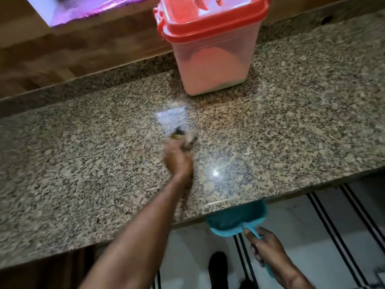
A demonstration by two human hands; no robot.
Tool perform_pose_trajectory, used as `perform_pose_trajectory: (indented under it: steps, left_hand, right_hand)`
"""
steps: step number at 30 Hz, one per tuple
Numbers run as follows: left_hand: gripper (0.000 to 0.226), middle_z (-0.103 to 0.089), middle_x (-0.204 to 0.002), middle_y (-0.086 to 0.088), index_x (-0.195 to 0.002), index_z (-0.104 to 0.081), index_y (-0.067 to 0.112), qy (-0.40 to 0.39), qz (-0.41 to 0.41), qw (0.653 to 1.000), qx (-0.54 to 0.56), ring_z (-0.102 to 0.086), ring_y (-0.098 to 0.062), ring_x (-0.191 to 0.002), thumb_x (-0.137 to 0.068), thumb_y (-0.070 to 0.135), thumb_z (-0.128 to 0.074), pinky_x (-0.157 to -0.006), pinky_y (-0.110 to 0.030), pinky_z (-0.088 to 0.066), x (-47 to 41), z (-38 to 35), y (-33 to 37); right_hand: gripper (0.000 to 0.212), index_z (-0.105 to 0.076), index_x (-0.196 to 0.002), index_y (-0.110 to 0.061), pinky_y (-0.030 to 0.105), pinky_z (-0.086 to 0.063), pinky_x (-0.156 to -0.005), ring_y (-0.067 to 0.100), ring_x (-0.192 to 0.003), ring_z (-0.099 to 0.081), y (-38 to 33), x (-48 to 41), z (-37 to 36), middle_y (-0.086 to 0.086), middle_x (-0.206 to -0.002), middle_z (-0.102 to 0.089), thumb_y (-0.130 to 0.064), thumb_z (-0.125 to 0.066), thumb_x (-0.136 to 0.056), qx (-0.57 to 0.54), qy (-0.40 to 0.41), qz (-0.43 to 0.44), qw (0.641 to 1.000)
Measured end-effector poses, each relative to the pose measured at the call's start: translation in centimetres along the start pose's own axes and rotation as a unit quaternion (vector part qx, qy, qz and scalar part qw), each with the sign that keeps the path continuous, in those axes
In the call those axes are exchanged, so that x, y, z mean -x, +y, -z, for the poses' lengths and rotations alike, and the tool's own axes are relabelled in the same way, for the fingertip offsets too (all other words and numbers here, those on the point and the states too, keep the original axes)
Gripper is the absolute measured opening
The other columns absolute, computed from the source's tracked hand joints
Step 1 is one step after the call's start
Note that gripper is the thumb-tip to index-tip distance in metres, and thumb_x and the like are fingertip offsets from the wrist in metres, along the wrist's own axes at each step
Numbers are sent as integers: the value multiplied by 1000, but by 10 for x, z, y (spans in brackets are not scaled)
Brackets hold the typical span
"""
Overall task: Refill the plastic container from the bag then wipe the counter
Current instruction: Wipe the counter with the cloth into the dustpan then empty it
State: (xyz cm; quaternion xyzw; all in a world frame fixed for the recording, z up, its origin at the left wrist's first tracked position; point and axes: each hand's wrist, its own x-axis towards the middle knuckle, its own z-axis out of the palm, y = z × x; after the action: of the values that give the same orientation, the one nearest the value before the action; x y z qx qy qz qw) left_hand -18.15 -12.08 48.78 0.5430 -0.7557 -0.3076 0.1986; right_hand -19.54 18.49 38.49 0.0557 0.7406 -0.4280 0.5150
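A clear plastic container (212, 59) with a red lid stands at the back of the speckled granite counter (83, 163), holding pale powder. My left hand (178, 158) reaches over the counter's middle and grips a small brush (183, 136), blurred by motion. Just beyond the brush lies a white patch (171, 118), perhaps powder or glare. My right hand (268, 251) holds the handle of a teal dustpan (237, 217), whose mouth sits under the counter's front edge.
A wooden wall (62, 55) runs behind the counter. A purple-white sheet (83, 9) lies at the top left. Below the edge are a white floor with black stripes (333, 226) and my dark shoe (217, 268).
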Motion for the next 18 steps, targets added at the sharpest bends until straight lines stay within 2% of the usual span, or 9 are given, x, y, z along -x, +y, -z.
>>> perform_pose_trajectory:
  steps: [2,3,6,8,10,11,13,16,18]
  left_hand:
    - [17,-68,-101,15,-104,-72,31,-70,-53,994,58,-65,-4,-86,-94,44,-66,-61,-14,-55,8,-20,11]
    - [17,-68,-101,16,-105,-72,33,-72,-54,993,78,-66,-3,-88,-94,45,-67,-62,-15,-56,2,-20,8]
    - [19,-71,-97,8,-106,-69,23,42,45,995,77,-68,-3,-76,-98,40,-64,-52,-13,-52,-35,9,-23]
    - [19,-67,-105,0,-112,-67,14,102,130,986,16,-63,-11,-84,-98,26,-65,-63,-20,-53,-53,24,-41]
    - [22,-58,-115,-1,-117,-67,15,99,139,985,-30,-55,-15,-94,-95,15,-67,-71,-22,-51,-52,17,-32]
    - [20,-61,-118,-1,-115,-68,18,59,104,992,-35,-57,-13,-92,-95,17,-67,-64,-18,-49,-43,6,-18]
    - [15,-71,-113,0,-106,-72,20,-11,4,999,52,-67,-9,-84,-94,29,-67,-58,-16,-52,-22,-25,19]
    - [29,-68,-104,13,-106,-76,28,-178,-198,962,66,-63,-5,-92,-90,51,-68,-74,-19,-54,11,-57,58]
    - [27,-68,-106,8,-112,-75,15,-194,-194,959,66,-61,-2,-91,-95,35,-70,-70,-15,-52,-6,-59,59]
  right_hand:
    - [30,-66,-99,-9,25,-29,-47,16,-44,-38,-4,1,-7,6,-59,-50,-39,-69,-98,13,-6,-1,1000]
    - [30,-66,-99,-9,25,-30,-47,16,-44,-38,-6,2,-9,6,-60,-50,-39,-69,-98,15,-8,1,1000]
    - [30,-64,-95,-10,25,-31,-46,15,-44,-40,-14,5,-10,6,-61,-51,-40,-69,-98,19,-6,2,1000]
    - [30,-63,-94,-11,25,-32,-46,15,-44,-41,-18,6,-7,6,-61,-52,-40,-68,-98,13,-3,4,1000]
    - [30,-63,-95,-11,25,-33,-46,16,-44,-42,-20,5,-5,7,-61,-53,-41,-68,-98,8,0,4,1000]
    - [30,-64,-95,-11,25,-33,-46,15,-44,-42,-21,5,-5,6,-61,-53,-41,-67,-98,4,2,4,1000]
    - [29,-66,-97,-12,25,-34,-45,15,-43,-42,-22,5,-5,6,-61,-54,-41,-67,-98,-4,8,4,1000]
    - [30,-65,-95,-12,24,-32,-44,16,-42,-41,-22,8,-1,8,-61,-53,-41,-68,-98,-17,12,10,1000]
    - [31,-61,-88,-12,22,-30,-43,16,-42,-40,-21,13,5,8,-61,-53,-41,-68,-97,-18,12,16,1000]
